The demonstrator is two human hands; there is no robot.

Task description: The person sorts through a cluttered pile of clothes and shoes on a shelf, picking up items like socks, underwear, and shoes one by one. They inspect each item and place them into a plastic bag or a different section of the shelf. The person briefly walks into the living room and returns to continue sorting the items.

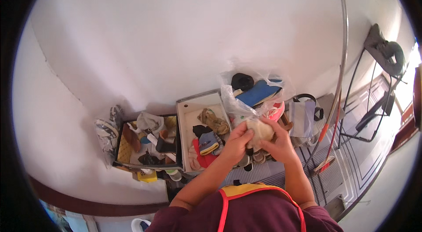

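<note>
Between my left hand (240,139) and my right hand (279,139) is a pale cream, rounded soft bundle (261,130), possibly folded cloth. My thumbs press on its near side, and both hands grip it. Just beyond it a transparent plastic bag (232,97) gapes, with a blue cloth item (258,93) and a black rolled item (242,82) in it. A pink shoe (275,111) shows behind my right fingers. Left of my left hand, a white open box (188,112) holds socks, among them a tan knotted pair (213,121) and a blue one with a yellow cuff (209,143).
A dark-rimmed open box (179,133) holds mixed items at left, beside bagged shoes (107,130). More shoes (258,157) lie under my hands. On the right are a striped pouch (302,118), a long metal pole (344,41), a broom (324,165) and a folding chair (371,138).
</note>
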